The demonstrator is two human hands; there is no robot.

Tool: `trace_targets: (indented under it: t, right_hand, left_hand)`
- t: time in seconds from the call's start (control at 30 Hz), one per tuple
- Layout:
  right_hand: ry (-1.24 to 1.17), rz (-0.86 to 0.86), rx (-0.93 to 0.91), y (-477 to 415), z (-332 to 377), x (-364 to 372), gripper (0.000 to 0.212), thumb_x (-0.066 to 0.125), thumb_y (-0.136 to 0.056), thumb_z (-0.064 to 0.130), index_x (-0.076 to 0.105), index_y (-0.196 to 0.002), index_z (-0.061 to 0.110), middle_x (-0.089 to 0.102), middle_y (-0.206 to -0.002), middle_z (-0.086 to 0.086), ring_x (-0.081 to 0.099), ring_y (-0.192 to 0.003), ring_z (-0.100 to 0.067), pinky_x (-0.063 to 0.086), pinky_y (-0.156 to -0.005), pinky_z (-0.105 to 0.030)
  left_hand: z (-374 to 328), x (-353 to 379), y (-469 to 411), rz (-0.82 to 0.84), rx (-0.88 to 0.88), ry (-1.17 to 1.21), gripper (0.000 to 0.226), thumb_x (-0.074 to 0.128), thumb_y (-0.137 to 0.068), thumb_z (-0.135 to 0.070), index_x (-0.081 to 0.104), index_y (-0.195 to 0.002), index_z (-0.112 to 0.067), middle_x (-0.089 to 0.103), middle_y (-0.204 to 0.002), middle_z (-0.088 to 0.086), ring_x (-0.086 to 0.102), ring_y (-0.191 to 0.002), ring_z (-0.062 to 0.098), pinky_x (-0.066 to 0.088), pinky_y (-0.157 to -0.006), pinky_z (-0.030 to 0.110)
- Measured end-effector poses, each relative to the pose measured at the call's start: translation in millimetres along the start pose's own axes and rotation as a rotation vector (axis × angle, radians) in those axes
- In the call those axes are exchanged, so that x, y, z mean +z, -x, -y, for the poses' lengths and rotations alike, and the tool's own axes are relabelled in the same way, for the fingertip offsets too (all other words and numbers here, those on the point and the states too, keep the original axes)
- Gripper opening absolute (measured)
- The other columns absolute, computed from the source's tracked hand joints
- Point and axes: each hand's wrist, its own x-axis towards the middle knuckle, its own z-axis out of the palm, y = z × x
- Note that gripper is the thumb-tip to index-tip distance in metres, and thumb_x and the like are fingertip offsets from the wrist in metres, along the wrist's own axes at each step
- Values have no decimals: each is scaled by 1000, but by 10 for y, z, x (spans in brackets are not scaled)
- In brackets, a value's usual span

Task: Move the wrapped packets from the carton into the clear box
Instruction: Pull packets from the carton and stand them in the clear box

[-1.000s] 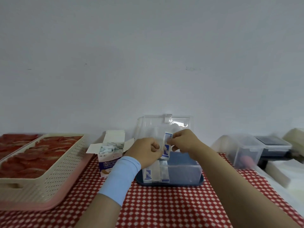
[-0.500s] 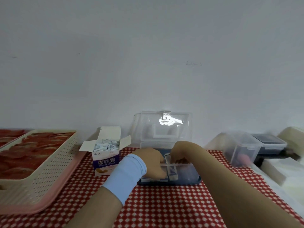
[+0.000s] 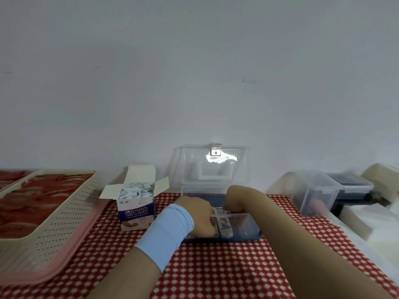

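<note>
The open carton [image 3: 136, 212] stands left of centre, with several white wrapped packets [image 3: 136, 189] inside. The clear box [image 3: 246, 224] sits on a dark blue base, its lid [image 3: 212, 167] raised against the wall. Both hands reach down into the box. My left hand [image 3: 195, 212], in a light blue wrist sleeve, is in the box's left part. My right hand [image 3: 236, 198] comes in from the right. Between their fingers stands a wrapped packet [image 3: 218, 210], next to other upright packets [image 3: 224, 226]. The fingertips are partly hidden by the box wall.
A cream perforated basket [image 3: 54, 221] holding red items sits on a pink tray at left. A clear lidded container [image 3: 313, 195] and a dark-lidded one [image 3: 345, 182] stand at right, with white items beyond. A red checked cloth [image 3: 216, 272] covers the table.
Both hands carried a packet from above the box down into it. The view has also tilted, so the carton and box sit lower in the picture.
</note>
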Motion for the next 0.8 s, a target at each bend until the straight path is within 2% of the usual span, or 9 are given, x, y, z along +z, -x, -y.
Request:
trace_targets:
  t: [0.1, 0.2, 0.27, 0.4, 0.47, 0.53, 0.67, 0.77, 0.8]
  right_hand:
    - [14, -2, -19, 45, 24, -16, 30, 59, -96, 15, 62, -124, 3, 63, -124, -13, 56, -99, -21, 47, -95, -30]
    - [8, 9, -28, 88, 27, -34, 31, 58, -97, 11, 62, -126, 2, 62, -126, -15, 60, -110, -24, 48, -98, -31]
    - [-39, 12, -17, 115, 29, -66, 27, 57, -97, 10, 63, -122, 1, 63, -122, -16, 60, -102, -24, 49, -95, -32]
    - [-299, -55, 11, 177, 75, -260, 16, 53, -97, 7, 63, -88, -2, 73, -96, -17, 73, -77, -32, 60, -71, -37]
    - [-409, -146, -33, 228, 135, -401, 17, 52, -96, 8, 65, -93, -3, 75, -90, -18, 75, -72, -32, 62, -68, -40]
    - [-455, -246, -122, 310, 227, -517, 21, 54, -97, 13, 69, -100, -2, 76, -90, -12, 75, -67, -25, 61, -68, -36]
    - [-559, -364, -339, 463, 519, -604, 22, 55, -98, 20, 74, -100, 9, 76, -90, -2, 74, -73, -21, 52, -60, -22]
    - [-544, -384, -478, 490, 783, -527, 19, 57, -99, 23, 74, -104, 15, 73, -102, 2, 69, -85, -16, 45, -63, -15]
    - [-525, -399, -519, 481, 878, -486, 18, 58, -99, 23, 74, -106, 17, 71, -107, 5, 65, -86, -10, 42, -65, -11]
  left_hand:
    - [-15, -14, 26, 1, -9, -1, 35, 48, -92, -49, 66, -90, -19, 62, -81, 1, 58, -74, 19, 46, -65, 28]
    - [1, 2, 27, -11, -7, 10, 31, 49, -91, -49, 58, -76, -23, 61, -79, -1, 56, -70, 17, 40, -58, 26]
    - [19, 16, 31, -29, 2, 30, 32, 49, -88, -50, 58, -71, -24, 64, -86, -1, 59, -74, 18, 43, -58, 27]
    - [96, -119, 157, -102, 36, 181, 36, 55, -86, -46, 71, -109, -23, 63, -114, -7, 60, -96, 15, 53, -86, 35]
    - [220, -262, 269, -203, 65, 232, 38, 56, -89, -39, 68, -121, -25, 58, -122, -9, 56, -104, 12, 49, -94, 34]
    - [391, -385, 401, -312, 45, 340, 31, 56, -91, -33, 69, -119, -26, 59, -119, -11, 56, -106, 8, 47, -97, 31]
    - [837, -428, 647, -575, -118, 482, 22, 54, -95, -20, 70, -108, -29, 64, -108, -14, 57, -97, 1, 47, -91, 22]
    - [1138, -348, 761, -647, -237, 485, 23, 52, -98, -17, 68, -107, -30, 59, -101, -16, 55, -87, 0, 39, -70, 9]
    - [1232, -299, 775, -658, -267, 480, 23, 52, -98, -17, 68, -108, -29, 59, -102, -15, 57, -91, 2, 37, -70, 10]
